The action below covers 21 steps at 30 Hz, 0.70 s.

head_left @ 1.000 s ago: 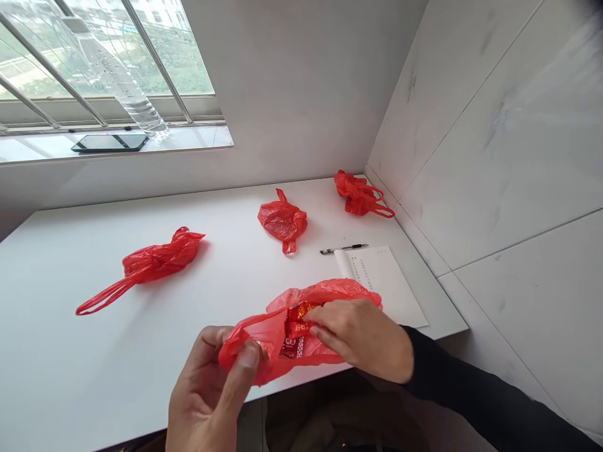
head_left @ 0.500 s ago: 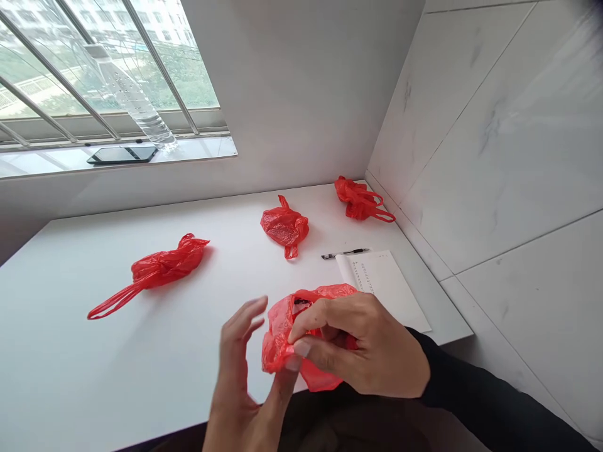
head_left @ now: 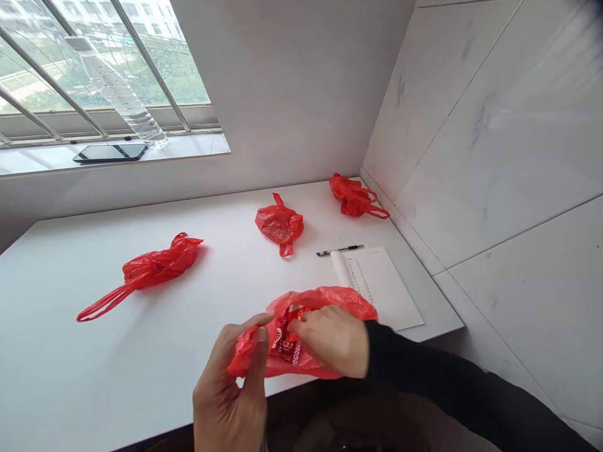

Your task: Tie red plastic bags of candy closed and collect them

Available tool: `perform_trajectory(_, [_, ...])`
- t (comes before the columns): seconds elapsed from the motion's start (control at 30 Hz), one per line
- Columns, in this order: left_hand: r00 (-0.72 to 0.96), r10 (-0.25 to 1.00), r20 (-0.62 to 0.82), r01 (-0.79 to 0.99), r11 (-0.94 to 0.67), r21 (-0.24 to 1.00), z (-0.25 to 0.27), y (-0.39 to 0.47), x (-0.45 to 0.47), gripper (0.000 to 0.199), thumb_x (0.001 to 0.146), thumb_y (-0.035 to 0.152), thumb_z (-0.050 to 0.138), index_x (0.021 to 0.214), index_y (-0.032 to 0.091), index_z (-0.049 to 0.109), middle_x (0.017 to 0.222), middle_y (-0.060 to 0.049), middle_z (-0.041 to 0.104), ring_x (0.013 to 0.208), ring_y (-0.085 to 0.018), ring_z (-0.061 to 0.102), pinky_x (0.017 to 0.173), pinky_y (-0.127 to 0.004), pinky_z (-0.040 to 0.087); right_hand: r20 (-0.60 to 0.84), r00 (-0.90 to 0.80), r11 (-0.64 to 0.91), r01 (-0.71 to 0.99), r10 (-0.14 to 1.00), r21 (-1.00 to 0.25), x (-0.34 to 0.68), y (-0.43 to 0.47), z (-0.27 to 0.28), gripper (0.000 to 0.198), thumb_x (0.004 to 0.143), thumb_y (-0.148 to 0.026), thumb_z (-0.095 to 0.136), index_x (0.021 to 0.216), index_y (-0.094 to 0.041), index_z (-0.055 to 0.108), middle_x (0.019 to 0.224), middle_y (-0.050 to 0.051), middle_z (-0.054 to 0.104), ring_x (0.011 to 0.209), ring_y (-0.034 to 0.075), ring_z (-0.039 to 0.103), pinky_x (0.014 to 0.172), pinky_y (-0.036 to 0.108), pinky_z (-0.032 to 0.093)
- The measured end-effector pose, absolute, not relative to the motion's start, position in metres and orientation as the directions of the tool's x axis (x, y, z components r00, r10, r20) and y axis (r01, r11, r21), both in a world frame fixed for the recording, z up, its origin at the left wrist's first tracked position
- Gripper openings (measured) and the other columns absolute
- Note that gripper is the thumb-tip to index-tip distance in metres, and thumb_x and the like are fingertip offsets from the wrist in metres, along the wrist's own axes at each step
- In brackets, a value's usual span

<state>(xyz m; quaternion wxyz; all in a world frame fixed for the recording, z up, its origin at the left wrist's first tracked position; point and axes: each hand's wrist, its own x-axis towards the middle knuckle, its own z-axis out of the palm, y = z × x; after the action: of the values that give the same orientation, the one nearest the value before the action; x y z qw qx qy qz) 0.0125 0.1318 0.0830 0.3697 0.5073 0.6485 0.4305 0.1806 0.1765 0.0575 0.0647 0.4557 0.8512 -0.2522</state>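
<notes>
A red plastic bag (head_left: 351, 302) lies open at the table's front edge, its mouth spread wide. My left hand (head_left: 233, 376) pinches the bag's gathered left side between thumb and fingers. Inside the bag, my right hand (head_left: 332, 336) reaches down with curled fingers among dark red printed packets (head_left: 285, 345). A bit of orange-red wrapping shows by its fingertips, but what they grip is partly hidden.
Three more red bags stand on the white table: a long twisted one (head_left: 160, 267) at left, one (head_left: 280, 225) in the middle, another (head_left: 355, 196) in the back corner. A pen (head_left: 340, 250) and notebook (head_left: 389, 289) lie at right. The sill holds a phone (head_left: 110, 152) and water bottle (head_left: 122, 100).
The bag's mouth has been pulled open, showing the packets. My left hand has closed on the bag's side, and my right hand has let go of the rim and gone inside.
</notes>
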Motion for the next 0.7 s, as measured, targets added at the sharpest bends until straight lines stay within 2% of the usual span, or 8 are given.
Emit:
perform_trajectory(0.1, [-0.307,0.939,-0.157,0.292,0.25,0.923,0.083,0.128,0.01,0.042,0.083,0.061,0.069,0.108,0.028,0.076,0.084,-0.002,0.065,0.074,-0.017,0.058,0.075,-0.026,0.052,-0.376,-0.528,0.424,0.844,0.761,-0.327,0.16,0.181,0.016,0.027,0.087,-0.011,0.063,0.114,-0.01,0.065,0.095,0.015,0.073,0.083,0.031,0.072,0.065,0.035,0.051])
perform_trajectory(0.2, [-0.344,0.917,-0.204,0.289,0.31,0.906,0.081,0.126,0.008,0.049,0.08,0.065,0.07,0.113,0.029,0.076,0.063,0.001,0.05,0.066,-0.016,0.051,0.07,-0.025,0.05,-0.339,-0.505,0.401,0.854,0.794,-0.332,0.156,0.179,-0.003,0.033,0.093,-0.009,0.055,0.125,-0.009,0.059,0.105,0.016,0.071,0.089,0.029,0.071,0.068,0.034,0.053])
perform_trajectory(0.3, [-0.359,0.907,-0.221,0.289,0.333,0.898,0.081,0.126,0.008,0.054,0.08,0.067,0.069,0.117,0.029,0.074,0.059,0.003,0.042,0.063,-0.015,0.047,0.061,-0.023,0.045,-0.307,-0.5,0.402,0.854,0.81,-0.329,0.155,0.176,-0.003,0.025,0.094,-0.008,0.053,0.116,-0.008,0.062,0.104,0.016,0.07,0.086,0.028,0.071,0.067,0.034,0.053])
perform_trajectory(0.4, [-0.36,0.909,-0.211,0.281,0.321,0.904,0.082,0.127,0.009,0.052,0.081,0.066,0.068,0.116,0.028,0.074,0.059,0.004,0.042,0.059,-0.013,0.043,0.055,-0.022,0.04,-0.253,-0.527,0.436,0.834,0.812,-0.338,0.15,0.178,-0.004,0.025,0.094,-0.021,0.061,0.115,-0.009,0.062,0.104,0.016,0.07,0.085,0.03,0.071,0.065,0.036,0.053])
perform_trajectory(0.5, [-0.359,0.913,-0.194,0.286,0.305,0.908,0.084,0.128,0.01,0.049,0.083,0.065,0.067,0.114,0.028,0.074,0.058,0.004,0.043,0.056,-0.012,0.04,0.053,-0.021,0.039,-0.203,-0.603,0.507,0.775,0.772,-0.378,0.144,0.182,-0.012,0.02,0.095,-0.031,0.063,0.106,-0.014,0.065,0.099,0.011,0.071,0.088,0.028,0.069,0.069,0.034,0.053])
perform_trajectory(0.57, [-0.367,0.909,-0.197,0.278,0.309,0.91,0.084,0.128,0.011,0.05,0.083,0.065,0.067,0.114,0.027,0.074,0.057,0.004,0.043,0.056,-0.011,0.041,0.053,-0.021,0.039,-0.181,-0.635,0.534,0.746,0.751,-0.399,0.144,0.185,-0.017,0.011,0.098,-0.021,0.056,0.099,-0.016,0.066,0.097,0.008,0.071,0.089,0.024,0.068,0.073,0.03,0.052])
perform_trajectory(0.6, [-0.374,0.904,-0.207,0.263,0.317,0.911,0.084,0.128,0.011,0.05,0.083,0.065,0.068,0.114,0.026,0.074,0.057,0.005,0.043,0.056,-0.011,0.042,0.054,-0.021,0.04,-0.175,-0.636,0.535,0.742,0.751,-0.404,0.145,0.185,-0.019,0.014,0.098,-0.014,0.052,0.098,-0.016,0.065,0.097,0.008,0.07,0.088,0.022,0.068,0.074,0.029,0.051])
perform_trajectory(0.7, [-0.405,0.884,-0.235,0.179,0.328,0.927,0.083,0.129,0.012,0.053,0.081,0.065,0.07,0.115,0.025,0.073,0.056,0.006,0.042,0.055,-0.011,0.042,0.054,-0.02,0.042,-0.176,-0.615,0.511,0.755,0.768,-0.411,0.149,0.185,-0.019,0.027,0.095,-0.003,0.045,0.113,-0.014,0.062,0.099,0.009,0.07,0.086,0.021,0.067,0.074,0.029,0.049])
